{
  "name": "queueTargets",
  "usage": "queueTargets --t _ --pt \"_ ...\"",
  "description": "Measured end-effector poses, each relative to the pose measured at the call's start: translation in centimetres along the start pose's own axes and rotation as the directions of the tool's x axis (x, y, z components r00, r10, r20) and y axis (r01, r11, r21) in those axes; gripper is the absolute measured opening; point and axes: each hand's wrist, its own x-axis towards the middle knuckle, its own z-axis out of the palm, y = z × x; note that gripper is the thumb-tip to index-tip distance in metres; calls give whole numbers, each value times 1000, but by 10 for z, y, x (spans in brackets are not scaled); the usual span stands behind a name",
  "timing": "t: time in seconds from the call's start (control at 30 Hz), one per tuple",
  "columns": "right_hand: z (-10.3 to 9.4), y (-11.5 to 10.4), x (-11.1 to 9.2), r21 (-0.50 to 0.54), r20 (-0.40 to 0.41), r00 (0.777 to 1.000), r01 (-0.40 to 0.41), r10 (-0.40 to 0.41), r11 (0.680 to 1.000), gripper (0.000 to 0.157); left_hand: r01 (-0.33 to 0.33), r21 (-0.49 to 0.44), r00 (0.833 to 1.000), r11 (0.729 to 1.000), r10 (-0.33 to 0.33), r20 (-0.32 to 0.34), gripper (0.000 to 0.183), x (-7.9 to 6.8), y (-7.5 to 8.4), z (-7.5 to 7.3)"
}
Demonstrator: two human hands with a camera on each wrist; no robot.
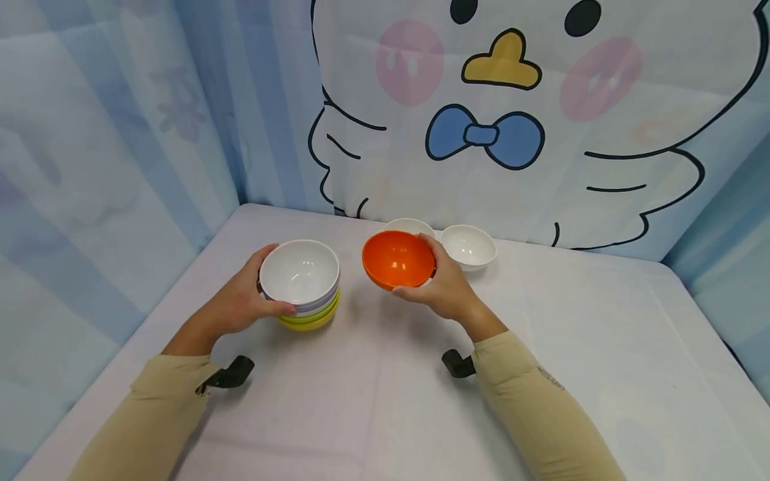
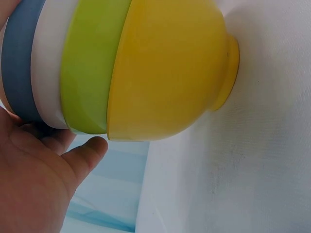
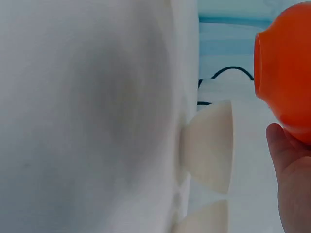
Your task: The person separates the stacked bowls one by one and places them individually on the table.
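Observation:
My left hand (image 1: 236, 302) grips a stack of nested bowls at its left side, thumb across the front near the top. A white bowl (image 1: 301, 270) is uppermost. In the left wrist view, a blue-grey bowl (image 2: 20, 63), a pale bowl (image 2: 48, 68), a green bowl (image 2: 90, 68) and a yellow bowl (image 2: 165, 73) show in turn, yellow lowest. My right hand (image 1: 448, 286) holds an orange bowl (image 1: 397, 259) by its right side, mouth up. The right wrist view shows that orange bowl (image 3: 289, 68) raised above the table, its foot apart from the cloth.
Two white bowls stand side by side at the table's back edge: one white bowl (image 1: 470, 246) right of the orange bowl, the other white bowl (image 1: 409, 224) partly hidden behind it. A pale cloth covers the table (image 1: 337, 401). Printed curtains (image 1: 271, 100) hang behind and beside it.

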Motion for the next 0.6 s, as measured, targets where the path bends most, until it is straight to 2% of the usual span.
queueTargets --t 0.17,0.4,0.6 --pt "-2 12 -7 -38 -13 1000 -17 16 999 101 6 3 1000 1000 -6 0 119 0 0 1" --pt "3 27 -11 -34 -16 999 -44 43 998 105 4 8 1000 1000 -4 -2 118 -1 -1 0" --pt "3 33 -14 -69 -22 997 -73 72 995 106 -52 -15 999 999 52 12 113 -3 -1 1"
